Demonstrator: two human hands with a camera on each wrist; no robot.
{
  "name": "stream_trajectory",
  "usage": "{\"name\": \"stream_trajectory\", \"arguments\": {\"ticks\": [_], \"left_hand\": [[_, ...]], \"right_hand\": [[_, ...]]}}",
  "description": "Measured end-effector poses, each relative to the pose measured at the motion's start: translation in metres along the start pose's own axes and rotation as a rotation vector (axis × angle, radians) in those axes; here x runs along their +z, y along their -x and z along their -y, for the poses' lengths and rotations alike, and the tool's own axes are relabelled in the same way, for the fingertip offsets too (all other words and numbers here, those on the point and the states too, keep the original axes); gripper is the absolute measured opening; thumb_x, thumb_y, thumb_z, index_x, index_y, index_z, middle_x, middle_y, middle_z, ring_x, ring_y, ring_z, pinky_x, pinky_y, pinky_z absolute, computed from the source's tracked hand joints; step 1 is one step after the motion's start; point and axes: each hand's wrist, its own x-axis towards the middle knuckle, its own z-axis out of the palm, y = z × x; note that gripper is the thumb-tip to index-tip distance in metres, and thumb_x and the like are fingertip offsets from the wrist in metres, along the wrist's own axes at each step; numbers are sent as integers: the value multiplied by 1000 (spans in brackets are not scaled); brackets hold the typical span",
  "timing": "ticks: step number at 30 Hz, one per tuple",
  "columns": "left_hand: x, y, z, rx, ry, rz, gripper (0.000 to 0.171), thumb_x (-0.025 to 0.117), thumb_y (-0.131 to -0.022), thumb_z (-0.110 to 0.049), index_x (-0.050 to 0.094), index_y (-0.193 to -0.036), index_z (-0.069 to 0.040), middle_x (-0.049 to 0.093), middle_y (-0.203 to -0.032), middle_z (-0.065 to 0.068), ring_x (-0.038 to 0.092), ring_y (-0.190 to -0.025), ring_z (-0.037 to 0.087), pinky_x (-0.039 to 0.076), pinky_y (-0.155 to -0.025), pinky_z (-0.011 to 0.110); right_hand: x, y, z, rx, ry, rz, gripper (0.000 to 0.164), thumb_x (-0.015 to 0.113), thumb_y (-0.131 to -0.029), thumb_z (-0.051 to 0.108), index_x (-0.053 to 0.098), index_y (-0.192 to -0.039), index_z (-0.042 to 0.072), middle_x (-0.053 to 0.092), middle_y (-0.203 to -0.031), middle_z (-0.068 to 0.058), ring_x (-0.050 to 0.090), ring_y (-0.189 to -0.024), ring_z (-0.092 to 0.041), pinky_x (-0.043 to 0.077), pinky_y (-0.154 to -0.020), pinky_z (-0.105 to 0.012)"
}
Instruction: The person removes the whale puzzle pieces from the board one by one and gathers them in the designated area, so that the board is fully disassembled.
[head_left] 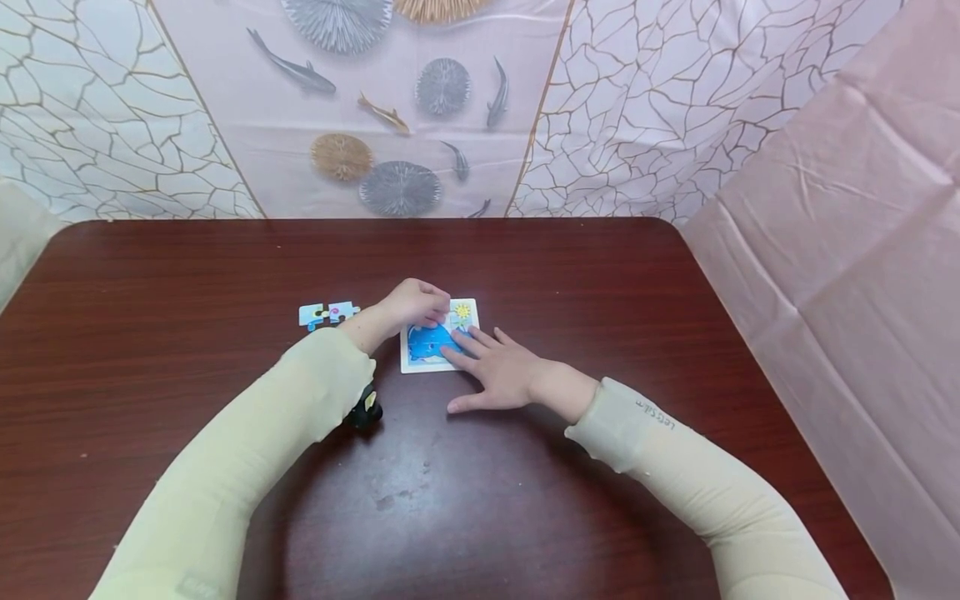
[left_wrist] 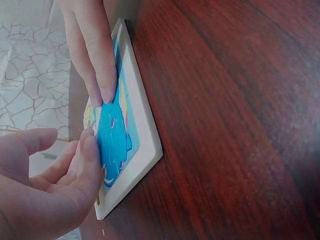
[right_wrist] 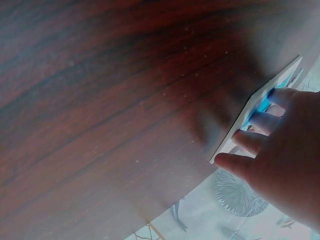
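A small jigsaw puzzle with a pale frame [head_left: 431, 368] lies flat on the table. Its picture holds a blue cartoon animal [head_left: 426, 342] and a yellow flower [head_left: 462, 311]. My left hand [head_left: 412, 304] is over the puzzle's far left part, fingers bent loosely. In the left wrist view its fingertips [left_wrist: 88, 142] touch the picture, with a gap beside the thumb; no piece shows between them. My right hand [head_left: 502, 371] rests from the right with fingers spread, its fingertips on the blue animal. Part of the picture is hidden beneath both hands.
Loose light-blue puzzle pieces [head_left: 311, 315] lie left of the puzzle, partly behind my left forearm. A black device [head_left: 366, 410] is at my left wrist. Patterned cloth [head_left: 405, 108] hangs behind the far edge of the dark wooden table [head_left: 585, 267].
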Motion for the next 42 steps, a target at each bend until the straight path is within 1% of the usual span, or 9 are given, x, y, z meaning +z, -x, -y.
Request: {"name": "stream_trajectory", "arguments": {"ticks": [5,8,10,16,21,23,27,32,42], "left_hand": [[0,-4,2,0,-21,-16,39,53,-95,-17,52,-128,3,61,-117,22,62,-101,26,50,-94,33],[0,-7,4,6,-40,-27,37,55,-93,-17,55,-125,2,63,-110,19,63,-93,23,52,-91,31],[-1,-10,5,20,-47,-31,36,57,-92,-18,57,-122,2,65,-103,17,63,-86,21,55,-86,28],[3,-12,2,13,-111,-64,32,55,-92,-19,62,-119,-2,67,-103,15,64,-84,18,55,-81,24],[7,-12,-1,-12,-168,-130,29,56,-93,-24,66,-115,-7,67,-96,11,60,-72,12,51,-65,17],[8,-12,-2,-20,-176,-146,28,57,-92,-25,67,-113,-8,67,-93,10,59,-68,10,50,-61,16],[8,-11,-3,-16,-129,-159,26,60,-91,-21,67,-110,-5,68,-92,12,60,-66,10,53,-65,17],[1,-10,-1,7,-73,-166,25,61,-90,-16,67,-109,-2,68,-92,14,61,-63,9,56,-69,20],[-14,-6,-1,40,-68,-168,26,60,-90,-14,67,-109,2,69,-101,19,62,-62,5,57,-73,22]], "right_hand": [[0,0,0,-1,-1,1,85,41,-84,70,12,-151,25,4,-159,-2,2,-146,-27,8,-117,-55],[1,-1,-1,-4,2,2,85,41,-84,71,12,-151,26,4,-159,-2,2,-146,-27,8,-117,-55],[1,-1,-1,-4,4,2,85,41,-85,70,12,-151,26,4,-159,-2,2,-146,-27,8,-117,-55],[0,0,-1,-6,2,1,85,42,-85,70,12,-151,26,5,-159,-2,2,-146,-27,8,-117,-55],[0,0,-1,-8,6,1,85,42,-85,70,13,-151,25,5,-159,-2,2,-146,-27,8,-117,-55],[0,0,-1,-10,9,0,85,42,-85,70,13,-151,25,5,-159,-2,3,-146,-27,8,-117,-55],[1,0,-2,-12,13,-3,85,42,-85,70,13,-151,25,6,-159,-3,3,-146,-28,9,-117,-55],[0,0,-1,-13,19,-7,85,41,-85,70,12,-151,25,5,-159,-2,4,-146,-28,9,-117,-55],[-1,1,0,-5,14,-6,85,43,-84,70,13,-151,25,7,-159,-3,5,-146,-29,10,-117,-55]]}}
